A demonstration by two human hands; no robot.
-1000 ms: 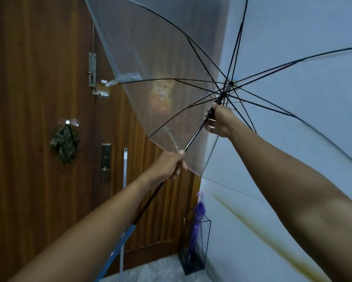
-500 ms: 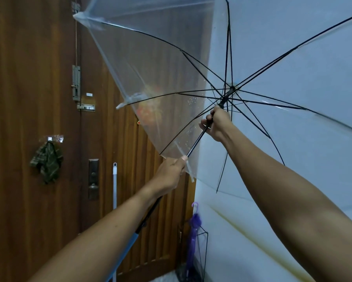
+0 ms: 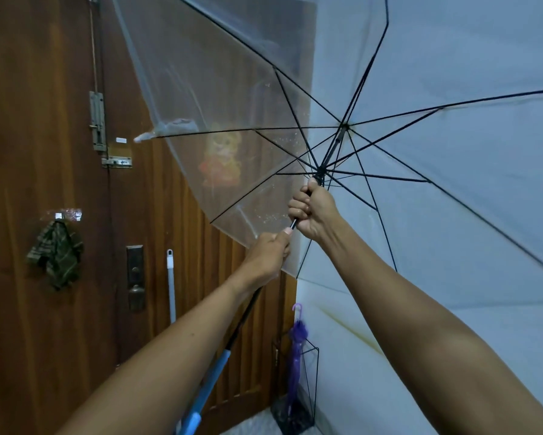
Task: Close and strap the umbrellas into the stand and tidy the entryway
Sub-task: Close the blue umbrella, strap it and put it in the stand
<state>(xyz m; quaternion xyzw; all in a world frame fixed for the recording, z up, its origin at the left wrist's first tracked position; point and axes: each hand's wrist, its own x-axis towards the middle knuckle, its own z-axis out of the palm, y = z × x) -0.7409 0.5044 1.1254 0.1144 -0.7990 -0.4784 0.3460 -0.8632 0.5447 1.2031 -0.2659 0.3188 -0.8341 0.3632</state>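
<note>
Clear plastic umbrella [image 3: 201, 73] is open and raised in front of the person, canopy spread across the door [image 3: 28, 120] and the wall [image 3: 358, 372], black ribs fanned out from the hub. Left hand [image 3: 268, 255] grips the black shaft [image 3: 242, 315] at the canopy edge, fingers curled round it, thumb laid along it. Right hand [image 3: 312, 211] grips the shaft just above, fingers clamped in a fist directly below the runner [image 3: 320, 175]. A short length of shaft shows between the hands. Blue handle [image 3: 207, 394] extends down beside the left forearm. Wire stand [image 3: 318, 351] sits on the floor in the corner where door meets wall, well below the hands. Purple umbrella [image 3: 297, 356] stands closed and upright inside the stand, hooked handle uppermost. Green cloth [image 3: 56, 255] hangs on the door; a white pole [image 3: 170, 284] stands against it.
</note>
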